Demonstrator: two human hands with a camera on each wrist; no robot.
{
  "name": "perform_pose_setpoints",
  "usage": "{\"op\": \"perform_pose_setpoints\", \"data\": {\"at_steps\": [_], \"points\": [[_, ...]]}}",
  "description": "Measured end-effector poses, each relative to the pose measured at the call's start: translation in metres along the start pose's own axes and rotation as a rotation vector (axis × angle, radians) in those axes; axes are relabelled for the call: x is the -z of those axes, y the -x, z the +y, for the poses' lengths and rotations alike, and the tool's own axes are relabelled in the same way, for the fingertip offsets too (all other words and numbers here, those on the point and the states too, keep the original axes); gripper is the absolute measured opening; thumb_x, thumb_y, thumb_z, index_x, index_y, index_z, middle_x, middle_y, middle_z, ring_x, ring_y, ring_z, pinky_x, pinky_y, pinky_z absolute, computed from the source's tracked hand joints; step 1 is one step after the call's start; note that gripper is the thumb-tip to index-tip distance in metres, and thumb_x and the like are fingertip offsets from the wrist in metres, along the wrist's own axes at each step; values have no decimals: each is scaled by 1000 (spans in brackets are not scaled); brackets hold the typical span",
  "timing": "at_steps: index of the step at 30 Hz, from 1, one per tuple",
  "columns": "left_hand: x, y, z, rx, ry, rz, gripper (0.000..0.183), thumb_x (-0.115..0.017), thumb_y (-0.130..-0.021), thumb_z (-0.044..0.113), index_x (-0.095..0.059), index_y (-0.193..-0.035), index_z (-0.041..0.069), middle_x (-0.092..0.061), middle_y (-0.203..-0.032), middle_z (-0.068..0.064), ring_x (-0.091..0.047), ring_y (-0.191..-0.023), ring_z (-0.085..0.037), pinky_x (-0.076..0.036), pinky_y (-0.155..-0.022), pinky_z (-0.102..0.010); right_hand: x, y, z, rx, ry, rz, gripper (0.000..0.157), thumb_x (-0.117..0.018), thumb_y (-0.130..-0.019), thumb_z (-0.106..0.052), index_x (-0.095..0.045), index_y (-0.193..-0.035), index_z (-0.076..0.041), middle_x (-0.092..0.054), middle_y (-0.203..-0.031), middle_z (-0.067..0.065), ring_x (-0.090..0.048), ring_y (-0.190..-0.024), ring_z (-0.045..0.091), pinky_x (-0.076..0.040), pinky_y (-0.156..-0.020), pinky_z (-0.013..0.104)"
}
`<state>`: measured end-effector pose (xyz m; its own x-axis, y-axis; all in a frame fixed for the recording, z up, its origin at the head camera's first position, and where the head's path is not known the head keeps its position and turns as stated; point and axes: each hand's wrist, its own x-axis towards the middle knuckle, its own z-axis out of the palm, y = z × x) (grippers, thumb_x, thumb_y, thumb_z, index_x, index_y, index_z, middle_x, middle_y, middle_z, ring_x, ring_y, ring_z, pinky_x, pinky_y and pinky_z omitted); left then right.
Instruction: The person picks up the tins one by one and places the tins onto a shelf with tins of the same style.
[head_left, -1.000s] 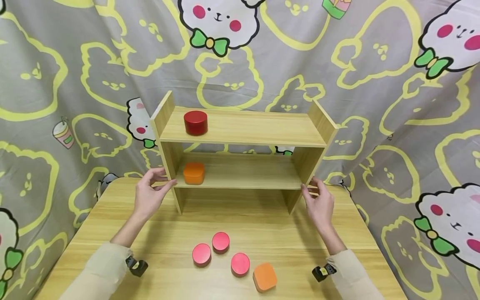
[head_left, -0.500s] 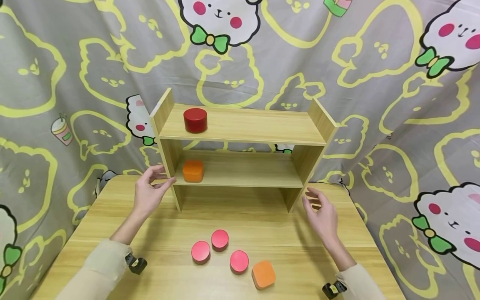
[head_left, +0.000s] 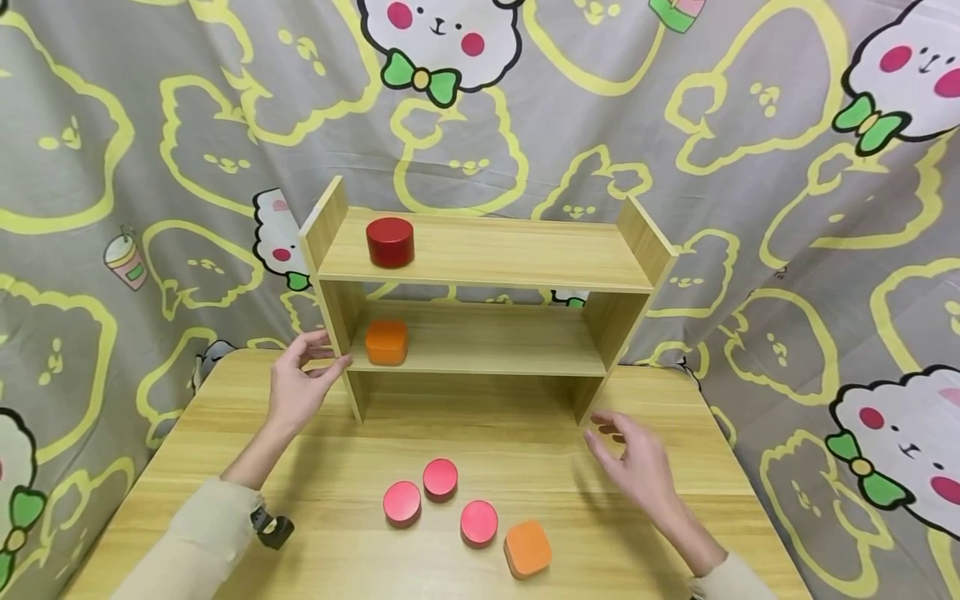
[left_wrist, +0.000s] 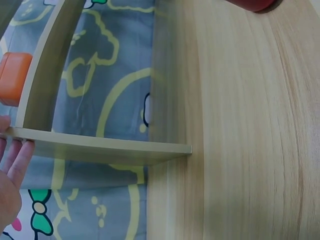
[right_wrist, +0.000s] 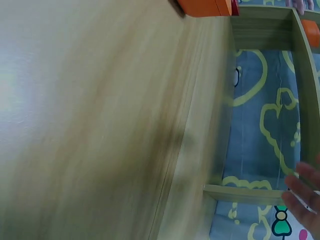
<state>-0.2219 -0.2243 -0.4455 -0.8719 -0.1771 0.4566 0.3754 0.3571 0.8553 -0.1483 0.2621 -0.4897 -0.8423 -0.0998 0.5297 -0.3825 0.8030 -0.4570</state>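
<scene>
A light wooden shelf (head_left: 495,342) with two boards stands on the table. My left hand (head_left: 296,383) holds the shelf's left side panel, thumb at the front edge and fingers on the outer face; the left wrist view shows the fingers (left_wrist: 21,162) against it. My right hand (head_left: 637,462) hovers near the foot of the right side panel, fingers loosely bent and holding nothing. A dark red cylinder (head_left: 391,242) sits on the top board's left part. Below it, an orange rounded-square block (head_left: 387,342) rests at the middle board's left end.
On the table (head_left: 337,517) before the shelf lie three round red pieces, one at left (head_left: 402,504), one farther back (head_left: 440,480) and one nearer the middle (head_left: 478,523). Beside them sits another orange rounded-square block (head_left: 528,549). A patterned curtain (head_left: 480,150) hangs behind.
My right hand has let go of the shelf's right side panel and come down toward the front of the table. My left hand has stayed at the left panel.
</scene>
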Motion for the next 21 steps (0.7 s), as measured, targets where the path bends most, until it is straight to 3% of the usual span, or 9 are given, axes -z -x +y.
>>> {"op": "perform_pose_setpoints", "data": {"at_steps": [4,10,15,21], "points": [[0,0,-2,-7,-10,-6,44,-81,-89,-2,-63,-130,-5,-60,-109,25,-63,-94,13,-59,-77,-4,2,9,-4,92,1,-126,34,-83,-90,-18,-75,-122,-10,-79,-115,5,-76,-97,23,-66,-76,37],[-1,1,-3,-5,-4,-4,43,-81,-90,-2,-64,-129,-5,-61,-108,25,-63,-94,13,-59,-77,-4,0,24,-10,187,22,-328,42,-82,-93,-32,-71,-132,-19,-75,-129,-4,-73,-115,19,-66,-95,44],[-1,1,-5,-10,3,1,42,-81,-89,-3,-64,-128,-5,-61,-107,25,-63,-94,12,-59,-77,-4,-6,35,-13,283,43,-369,47,-85,-89,-37,-71,-132,-21,-74,-128,-9,-72,-116,15,-65,-96,42],[-2,1,-6,-23,-4,4,43,-81,-89,-3,-64,-129,-4,-61,-108,28,-63,-93,13,-59,-76,-4,-14,45,-16,440,107,-391,55,-80,-89,-53,-69,-133,-20,-72,-128,-8,-71,-114,11,-64,-95,38]]}}
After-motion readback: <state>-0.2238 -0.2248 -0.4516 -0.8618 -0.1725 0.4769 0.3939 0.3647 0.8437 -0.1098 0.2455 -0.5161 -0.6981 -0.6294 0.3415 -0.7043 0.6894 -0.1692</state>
